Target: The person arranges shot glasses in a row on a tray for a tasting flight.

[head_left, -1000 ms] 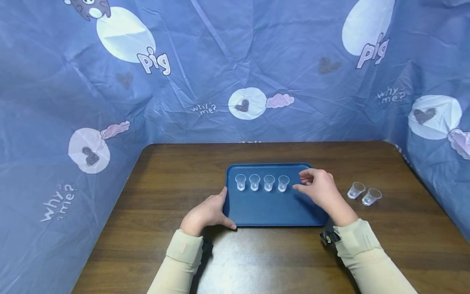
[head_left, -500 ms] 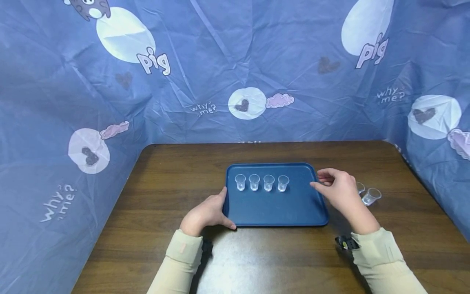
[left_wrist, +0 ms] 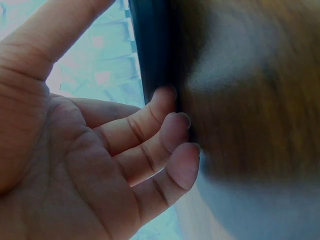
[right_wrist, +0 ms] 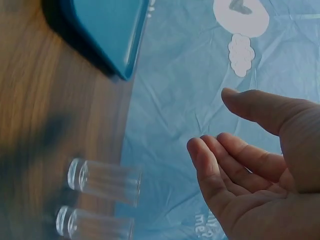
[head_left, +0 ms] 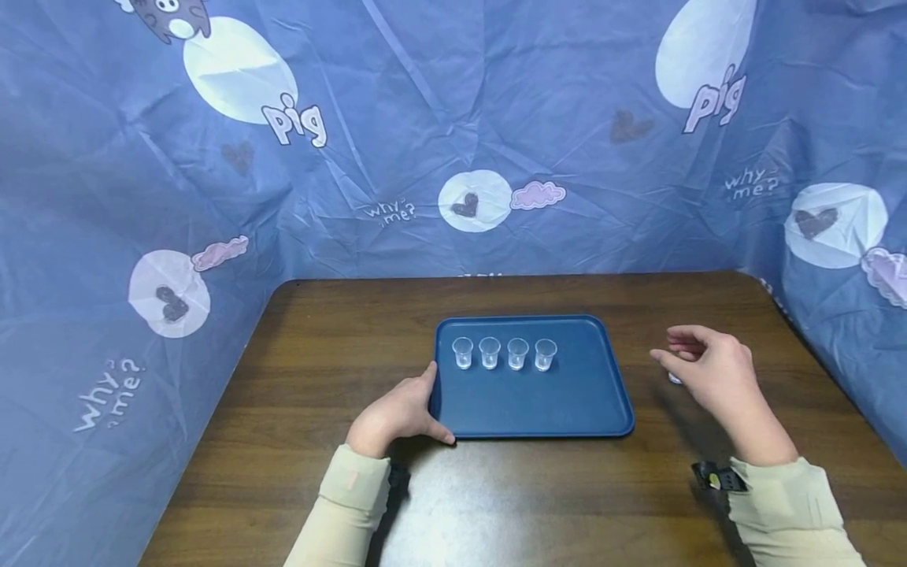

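Observation:
My left hand rests against the left edge of a blue tray, thumb at the front corner and fingers along the side. In the left wrist view its fingertips lie right at the dark tray rim. To the right of the tray, my right hand hovers over the table, thumb and fingers apart with nothing between them. Two clear small cups stand below it; the right wrist view has the upper cup and the lower cup. From the head, the hand mostly hides them.
Several clear cups stand in a row along the back of the tray, the leftmost cup near its left rim. A brown wooden table bears everything. Blue printed sheeting hangs behind it and at both sides.
My right hand has moved right, from beside the rightmost cup on the tray to over the two loose cups. My left hand has stayed at the tray's edge.

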A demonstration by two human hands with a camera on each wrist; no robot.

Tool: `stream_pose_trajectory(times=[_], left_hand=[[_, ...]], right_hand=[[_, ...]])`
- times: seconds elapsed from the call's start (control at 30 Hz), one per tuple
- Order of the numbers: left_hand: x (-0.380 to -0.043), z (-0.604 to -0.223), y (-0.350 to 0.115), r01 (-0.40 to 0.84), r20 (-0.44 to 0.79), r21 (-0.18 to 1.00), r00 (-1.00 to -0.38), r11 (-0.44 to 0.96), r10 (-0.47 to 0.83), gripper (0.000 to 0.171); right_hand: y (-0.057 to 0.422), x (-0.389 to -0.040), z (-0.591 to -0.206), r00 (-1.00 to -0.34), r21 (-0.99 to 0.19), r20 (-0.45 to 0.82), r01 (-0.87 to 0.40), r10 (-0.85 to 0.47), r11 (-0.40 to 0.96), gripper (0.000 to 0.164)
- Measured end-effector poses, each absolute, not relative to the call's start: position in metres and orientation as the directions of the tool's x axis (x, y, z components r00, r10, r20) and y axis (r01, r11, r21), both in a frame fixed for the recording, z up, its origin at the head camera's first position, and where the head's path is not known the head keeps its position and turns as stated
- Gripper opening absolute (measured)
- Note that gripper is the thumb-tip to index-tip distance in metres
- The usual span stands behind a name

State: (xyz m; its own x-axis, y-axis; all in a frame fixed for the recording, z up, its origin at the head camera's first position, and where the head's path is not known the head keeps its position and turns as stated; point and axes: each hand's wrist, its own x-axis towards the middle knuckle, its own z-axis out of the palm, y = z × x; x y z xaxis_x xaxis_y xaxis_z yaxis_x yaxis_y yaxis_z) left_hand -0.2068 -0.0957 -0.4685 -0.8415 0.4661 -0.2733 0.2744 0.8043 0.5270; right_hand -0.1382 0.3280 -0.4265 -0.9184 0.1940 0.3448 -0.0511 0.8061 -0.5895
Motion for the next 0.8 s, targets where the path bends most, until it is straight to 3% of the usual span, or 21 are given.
stream_pose_trajectory(times=[0.8], left_hand=[[-0.207,-0.469,-0.098,0.267,-0.272,0.544,-0.841,0.796,0.468,0.130]], right_hand=[[0.384,-0.107,-0.431,-0.909,-0.621,0.318,0.015,0.269,0.784,0.047]])
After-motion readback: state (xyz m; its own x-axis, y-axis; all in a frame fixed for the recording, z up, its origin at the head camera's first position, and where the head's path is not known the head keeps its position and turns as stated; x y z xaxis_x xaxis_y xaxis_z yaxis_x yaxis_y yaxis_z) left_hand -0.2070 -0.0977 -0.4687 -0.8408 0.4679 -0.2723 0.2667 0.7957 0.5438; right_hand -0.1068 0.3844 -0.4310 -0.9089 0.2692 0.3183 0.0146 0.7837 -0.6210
